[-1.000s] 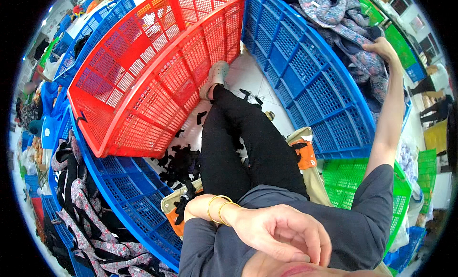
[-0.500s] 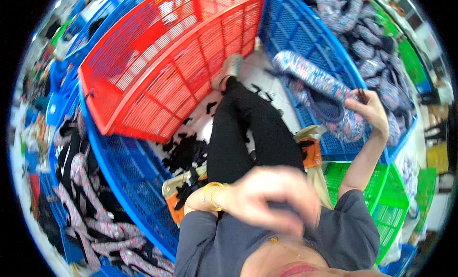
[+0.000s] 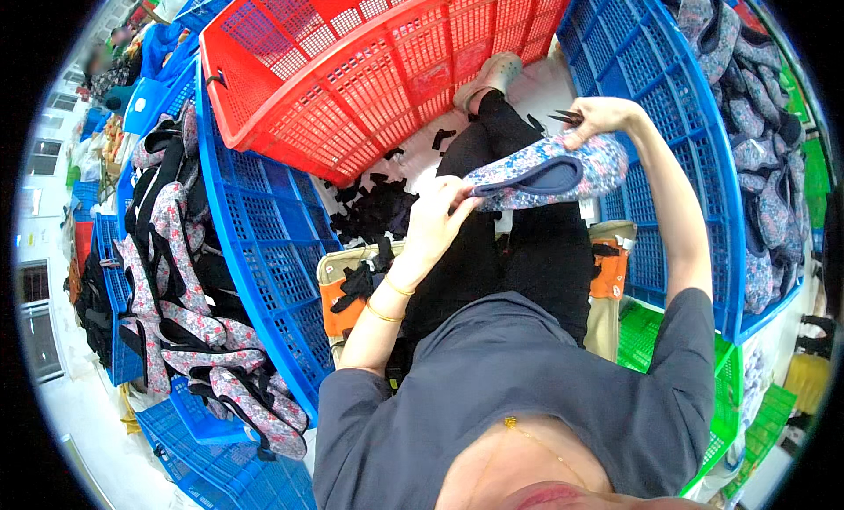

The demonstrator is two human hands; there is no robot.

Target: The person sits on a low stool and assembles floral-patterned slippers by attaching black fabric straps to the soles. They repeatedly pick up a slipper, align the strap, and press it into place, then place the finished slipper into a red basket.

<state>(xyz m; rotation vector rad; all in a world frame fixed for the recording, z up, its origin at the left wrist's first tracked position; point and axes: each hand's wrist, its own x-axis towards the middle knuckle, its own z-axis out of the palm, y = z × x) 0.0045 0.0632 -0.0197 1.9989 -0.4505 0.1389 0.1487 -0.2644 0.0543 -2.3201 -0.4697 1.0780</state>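
Between my hands, over my lap, is a blue-and-pink floral slipper (image 3: 591, 178) with a dark blue lining, its opening turned up toward me. My left hand (image 3: 442, 207) pinches its left end between thumb and fingers. The right end is gripped by my right hand (image 3: 607, 119), thumb on the upper edge. That same hand also holds small dark snips (image 3: 568, 117), whose two pointed tips stick out to the left. The rest of the snips is hidden in my palm.
Red crates (image 3: 387, 97) stand ahead, blue crates (image 3: 264, 246) on both sides, and a green crate (image 3: 640, 334) at lower right. Pinkish floral slippers (image 3: 180, 246) pile up at left, bluish ones (image 3: 774, 193) at right. Black scraps (image 3: 374, 207) litter the floor.
My right hand has brought the slipper in from the right-hand crate to over my lap. My left hand, blurred near my chest before, has moved forward and taken hold of its left end.
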